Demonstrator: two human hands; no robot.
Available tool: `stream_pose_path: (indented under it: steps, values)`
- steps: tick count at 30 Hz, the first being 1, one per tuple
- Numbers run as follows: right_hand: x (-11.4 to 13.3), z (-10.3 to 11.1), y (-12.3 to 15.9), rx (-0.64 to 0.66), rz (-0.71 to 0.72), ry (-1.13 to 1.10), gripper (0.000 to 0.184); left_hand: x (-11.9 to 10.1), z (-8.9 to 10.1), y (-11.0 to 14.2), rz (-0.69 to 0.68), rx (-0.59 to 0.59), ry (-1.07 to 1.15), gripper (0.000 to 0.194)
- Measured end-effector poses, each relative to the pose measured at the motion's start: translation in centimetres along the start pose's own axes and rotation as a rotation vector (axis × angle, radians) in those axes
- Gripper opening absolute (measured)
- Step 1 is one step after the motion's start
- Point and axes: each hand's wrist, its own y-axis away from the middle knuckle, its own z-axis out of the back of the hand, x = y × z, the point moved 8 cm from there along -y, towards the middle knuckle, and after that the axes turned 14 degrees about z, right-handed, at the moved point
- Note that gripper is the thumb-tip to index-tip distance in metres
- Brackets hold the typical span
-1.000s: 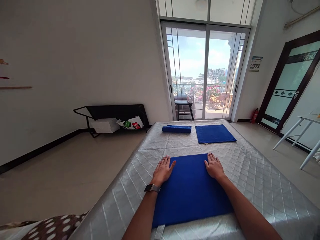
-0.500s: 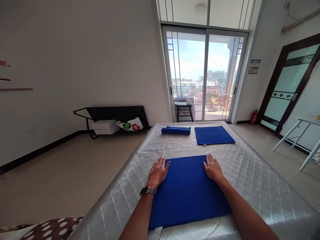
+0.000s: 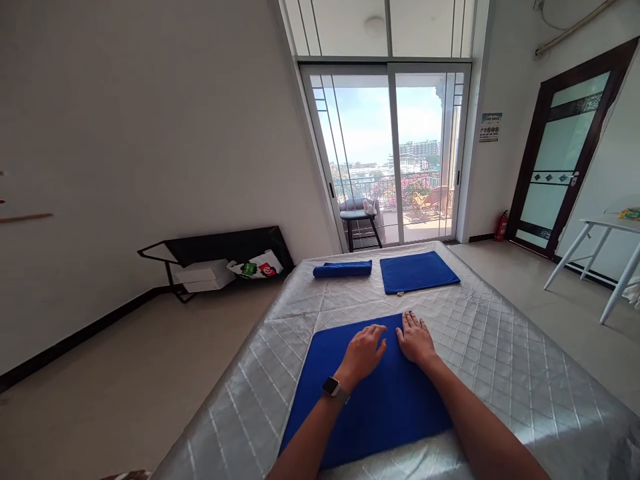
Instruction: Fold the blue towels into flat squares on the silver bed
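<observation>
A blue cloth [image 3: 395, 413] lies spread flat on the silver quilted bed cover [image 3: 240, 400] in front of me. My right hand [image 3: 416, 337] rests flat on its far right corner, fingers stretched out. Over the cloth's middle, my left hand [image 3: 364, 351] is lifted a little, fingers loosely bent and apart, with nothing in it; a watch [image 3: 332, 386] is on that wrist. Beyond them lie a rolled blue cloth [image 3: 343, 269] on the left and a second flat blue cloth [image 3: 419, 272] with a small tag on the right.
Against the left wall stands a black rack [image 3: 220, 247] with a white box [image 3: 203, 275] and a printed bag [image 3: 256, 265]. A glass sliding door [image 3: 393, 160] and a stool [image 3: 358, 217] are past the bed. At right are a white table [image 3: 607, 227] and a fire extinguisher [image 3: 501, 227].
My left hand has left the cloth's left edge and moved right over its middle. My right hand stays on the far right corner. The view has turned slightly right.
</observation>
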Motion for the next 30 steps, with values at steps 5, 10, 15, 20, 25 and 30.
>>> stream_pose_path:
  steps: [5,10,15,20,25,30]
  values:
    - [0.1,0.1,0.1,-0.011,0.019,0.006,0.065,-1.7,-2.2,-2.0,-0.002,0.011,-0.005,0.033]
    - [0.1,0.1,0.0,-0.018,0.018,0.007,0.066,1.3,-1.8,-1.7,0.084,0.012,-0.022,0.040]
    - [0.1,-0.1,0.1,0.007,0.012,0.002,0.066,10.3,-0.8,0.6,0.308,0.075,-0.168,0.063]
    - [-0.1,0.0,0.1,0.008,0.000,0.020,0.067,14.7,-0.9,1.5,0.380,0.096,-0.241,0.072]
    - [-0.1,0.1,0.0,0.019,-0.010,0.067,0.065,14.3,-1.4,1.1,0.383,0.073,-0.210,0.077]
    - [0.2,0.3,0.2,0.031,0.008,0.114,0.064,14.0,-1.1,1.2,0.384,0.026,-0.174,0.073]
